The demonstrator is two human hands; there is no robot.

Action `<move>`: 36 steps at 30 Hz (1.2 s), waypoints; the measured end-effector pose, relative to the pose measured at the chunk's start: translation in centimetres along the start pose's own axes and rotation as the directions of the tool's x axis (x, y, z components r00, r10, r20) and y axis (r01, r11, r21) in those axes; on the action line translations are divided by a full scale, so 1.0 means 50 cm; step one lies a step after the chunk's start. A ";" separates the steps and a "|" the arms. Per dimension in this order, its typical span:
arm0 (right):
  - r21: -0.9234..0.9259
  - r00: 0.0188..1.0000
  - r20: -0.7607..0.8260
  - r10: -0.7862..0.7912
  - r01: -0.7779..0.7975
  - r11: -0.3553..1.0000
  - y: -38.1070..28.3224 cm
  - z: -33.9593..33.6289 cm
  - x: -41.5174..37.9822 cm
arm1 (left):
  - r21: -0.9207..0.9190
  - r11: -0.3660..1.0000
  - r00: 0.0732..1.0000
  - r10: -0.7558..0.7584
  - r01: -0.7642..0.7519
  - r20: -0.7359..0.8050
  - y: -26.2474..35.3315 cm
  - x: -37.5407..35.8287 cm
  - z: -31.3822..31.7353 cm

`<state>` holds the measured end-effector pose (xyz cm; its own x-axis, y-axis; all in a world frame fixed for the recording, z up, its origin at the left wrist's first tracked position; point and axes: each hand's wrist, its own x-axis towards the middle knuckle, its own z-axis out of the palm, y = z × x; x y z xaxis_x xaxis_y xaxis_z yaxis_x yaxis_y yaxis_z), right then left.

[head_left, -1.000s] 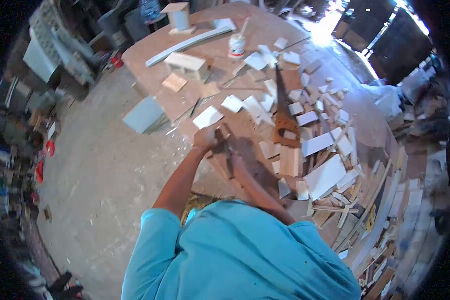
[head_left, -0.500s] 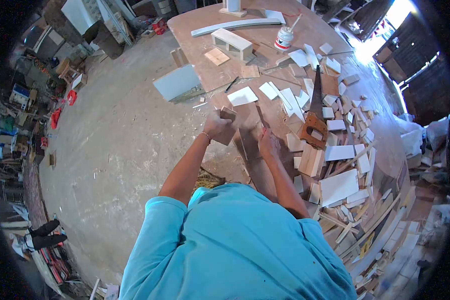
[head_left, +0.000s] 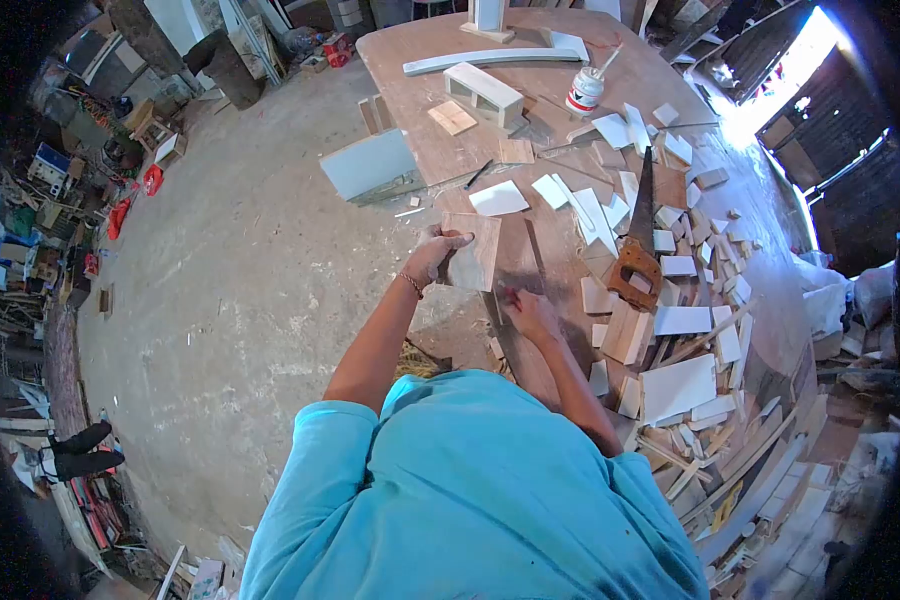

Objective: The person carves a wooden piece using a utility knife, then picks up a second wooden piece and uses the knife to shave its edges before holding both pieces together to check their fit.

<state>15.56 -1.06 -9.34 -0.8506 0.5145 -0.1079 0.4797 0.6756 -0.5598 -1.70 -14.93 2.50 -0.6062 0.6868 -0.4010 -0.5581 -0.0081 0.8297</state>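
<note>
My left hand [head_left: 431, 254] grips a thin, pale wooden board [head_left: 472, 252] by its left edge, with the thumb on its face. The board is held up at the near left edge of the table, its broad face towards me. Close to the board's lower right corner is my right hand [head_left: 533, 316], its fingers curled and partly smeared; what they hold, if anything, I cannot make out. A handsaw [head_left: 637, 272] with a wooden handle lies to the right, on top of wood offcuts [head_left: 682, 320]. Beyond the board lies a white-faced piece [head_left: 498, 198].
The wooden table [head_left: 410, 130] carries a white glue bottle [head_left: 584, 92] with a stick in it, a small wooden frame [head_left: 483, 90], a curved strip [head_left: 495, 60] and a dark pen [head_left: 478, 174]. A white panel [head_left: 370, 163] stands against its left side.
The board in my left hand has turned so its broad face shows more. My right hand has come down and left, nearer the board's lower corner. The view has shifted slightly.
</note>
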 end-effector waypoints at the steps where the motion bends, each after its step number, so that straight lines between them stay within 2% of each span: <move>1: 0.067 0.999 0.029 0.014 -0.016 0.998 -0.066 -0.070 -0.026 | 0.017 1.000 1.000 -0.012 0.011 0.010 0.015 -0.010 0.012; 3: 0.135 0.998 0.059 0.027 -0.035 0.990 -0.092 -0.102 -0.025 | 0.036 0.999 0.999 -0.025 0.024 0.021 0.014 -0.002 0.011; 5: 0.177 0.938 -0.090 0.334 -0.315 0.933 -0.059 -0.080 -0.005 | 0.022 0.998 0.997 0.050 -0.051 0.050 -0.011 0.027 -0.007; 6: 0.179 0.937 -0.091 0.339 -0.319 0.931 -0.059 -0.082 -0.007 | 0.025 0.999 0.998 0.046 -0.048 0.053 -0.008 0.026 -0.006; 8: -0.045 0.943 -0.053 0.328 -0.330 0.943 -0.058 -0.092 -0.007 | 0.064 0.998 0.997 0.021 -0.026 0.078 -0.001 0.025 -0.001; 9: -0.046 0.943 -0.054 0.328 -0.331 0.943 -0.049 -0.086 -0.006 | 0.063 0.998 0.997 0.021 -0.026 0.079 -0.005 0.028 -0.001; 11: 0.138 0.988 0.045 0.145 -0.150 0.979 -0.030 -0.065 -0.001 | 0.159 0.986 0.999 0.040 -0.046 0.037 -0.012 0.033 -0.002; 12: 0.137 0.989 0.049 0.142 -0.147 0.980 -0.046 -0.077 -0.002 | 0.156 0.987 0.999 0.041 -0.045 0.032 -0.007 0.027 0.004; 13: 0.530 0.954 0.166 0.249 -0.300 0.793 -0.079 -0.105 -0.006 | 0.172 0.984 0.998 0.050 -0.054 0.028 0.003 0.015 0.017; 14: 0.796 0.902 0.318 0.293 -0.422 0.434 -0.103 -0.129 -0.009 | 0.190 0.980 0.998 0.056 -0.060 0.025 0.007 0.007 0.022; 15: 0.796 0.899 0.323 0.296 -0.427 0.429 -0.114 -0.144 -0.011 | 0.192 0.980 0.999 0.049 -0.053 0.022 0.003 0.010 0.017; 17: 0.885 0.901 0.334 0.277 -0.401 0.237 -0.125 -0.166 -0.002 | 0.431 0.902 0.999 -0.026 0.004 0.046 0.000 0.029 0.006; 18: 0.905 0.887 0.386 0.254 -0.418 0.083 -0.121 -0.167 0.007 | 0.434 0.901 0.998 -0.032 0.007 0.050 0.000 0.029 0.008; 19: 0.906 0.886 0.384 0.259 -0.416 0.081 -0.119 -0.166 0.013 | 0.453 0.891 0.994 -0.015 -0.036 0.109 -0.001 0.030 0.012; 21: 0.907 0.908 0.373 0.190 -0.400 0.130 -0.122 -0.164 0.022 | 0.470 0.878 0.985 0.002 -0.086 0.175 -0.002 0.042 0.021; 22: 0.913 0.938 0.283 0.202 -0.328 0.244 -0.112 -0.144 0.028 | 0.529 0.832 0.977 0.065 -0.165 0.203 -0.009 0.056 0.022; 23: 0.914 0.938 0.280 0.204 -0.326 0.243 -0.104 -0.136 0.028 | 0.582 0.777 0.964 0.124 -0.242 0.235 -0.015 0.068 0.024; 24: 0.874 0.933 0.251 0.259 -0.334 0.353 -0.104 -0.131 0.021 | 0.583 0.776 0.964 0.120 -0.241 0.238 -0.025 0.088 0.020; 26: 0.716 0.917 0.161 0.365 -0.363 0.597 -0.110 -0.128 0.007 | 0.742 0.564 0.927 0.136 -0.361 0.348 -0.038 0.129 0.016; 27: 0.719 0.915 0.158 0.371 -0.364 0.592 -0.097 -0.116 0.006 | 0.743 0.562 0.926 0.130 -0.364 0.355 -0.032 0.129 0.027; 28: 0.477 0.955 -0.072 0.289 -0.221 0.851 -0.081 -0.099 0.008 | 0.832 0.377 0.913 0.135 -0.407 0.386 -0.021 0.126 0.042; 29: 0.142 0.958 -0.256 0.128 -0.093 0.985 -0.062 -0.084 0.007 | 0.882 0.176 0.898 0.133 -0.437 0.419 -0.014 0.123 0.059; 30: 0.243 0.964 -0.223 0.145 -0.089 0.966 -0.099 -0.121 -0.011 | 0.879 0.174 0.895 0.127 -0.444 0.427 -0.021 0.133 0.068; 31: 0.246 0.961 -0.229 0.154 -0.096 0.964 -0.098 -0.120 -0.012 | 0.907 0.084 0.906 0.142 -0.413 0.399 -0.030 0.144 0.077; 32: 0.216 0.963 -0.196 0.187 -0.144 0.966 -0.094 -0.118 -0.013 | 0.927 -0.004 0.914 0.161 -0.376 0.372 -0.039 0.156 0.086; 36: 0.137 0.957 -0.103 0.271 -0.256 0.957 -0.081 -0.120 -0.006 | 0.904 -0.106 0.890 0.161 -0.413 0.426 -0.004 0.109 0.159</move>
<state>15.15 -0.75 -2.10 -0.6622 0.7299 -0.1698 0.6473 0.4429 -0.6204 -0.39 -5.39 3.26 -0.3886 0.9196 -0.0578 0.8223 0.3744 0.4285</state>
